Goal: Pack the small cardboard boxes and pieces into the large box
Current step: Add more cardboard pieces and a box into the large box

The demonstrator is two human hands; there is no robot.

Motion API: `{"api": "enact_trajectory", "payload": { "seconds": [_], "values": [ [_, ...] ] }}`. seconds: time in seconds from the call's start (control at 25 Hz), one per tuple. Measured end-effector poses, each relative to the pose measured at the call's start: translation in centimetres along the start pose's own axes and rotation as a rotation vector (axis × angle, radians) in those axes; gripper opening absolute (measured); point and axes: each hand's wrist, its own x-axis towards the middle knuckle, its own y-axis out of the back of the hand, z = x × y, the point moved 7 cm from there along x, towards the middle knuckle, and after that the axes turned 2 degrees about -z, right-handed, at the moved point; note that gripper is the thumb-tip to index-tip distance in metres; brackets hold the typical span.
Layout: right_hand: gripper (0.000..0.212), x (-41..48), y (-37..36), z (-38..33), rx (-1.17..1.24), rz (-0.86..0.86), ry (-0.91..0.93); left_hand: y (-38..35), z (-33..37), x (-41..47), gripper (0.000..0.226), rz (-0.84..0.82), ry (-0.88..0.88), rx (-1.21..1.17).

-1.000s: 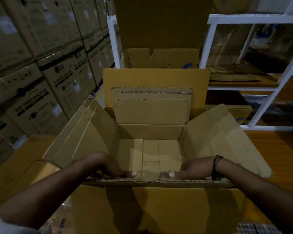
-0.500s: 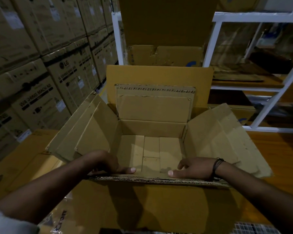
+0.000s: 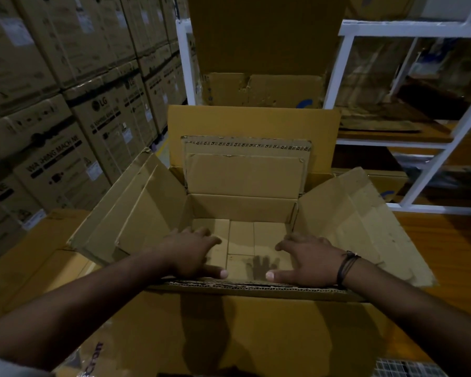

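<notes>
left grip point(image 3: 191, 251): open and flat, fingers straight, nothing held; thumb laid along the near rim of the large box point(image 3: 256, 287).
right grip point(image 3: 307, 261): likewise flat and empty, thumb on the same rim; a dark band point(image 3: 346, 265) is worn at the wrist.
small boxes point(image 3: 242, 236): what is taken to be one flat layer is seen on the box floor, below and between the grips, set edge to edge.
cardboard piece point(image 3: 245, 175): stood against the far wall, beyond both grips.
progress: judged early; the bottom layer is laid, most of the depth is unfilled.
left to do: no loose boxes are seen outside; flaps point(image 3: 351, 227) are spread, closing not yet done.
counter point(image 3: 446, 254): wood-toned, right of the right grip.
room: dim store; printed cartons point(image 3: 65, 126) stacked left of the left grip, white rack point(image 3: 408, 31) beyond the right grip.
</notes>
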Motion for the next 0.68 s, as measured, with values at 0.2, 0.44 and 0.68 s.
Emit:
{"api": "enact_trajectory", "payload": {
  "seconds": [0.2, 0.44, 0.68],
  "values": [
    [0.105, -0.1, 0.4, -0.5, -0.069, 0.058, 0.069, 1.2, 1.2, -0.4, 0.089, 0.088, -0.087, 0.103],
    [0.102, -0.1, 1.5, -0.6, -0.062, 0.146, 0.077, 3.1, 1.3, -0.8, 0.079, 0.271, -0.114, 0.083],
    [0.089, 0.2, 3.9, 0.3, -0.033, 0.221, 0.041, 6.1, 0.7, -0.4, 0.072, 0.430, -0.072, 0.060]
  ]
}}
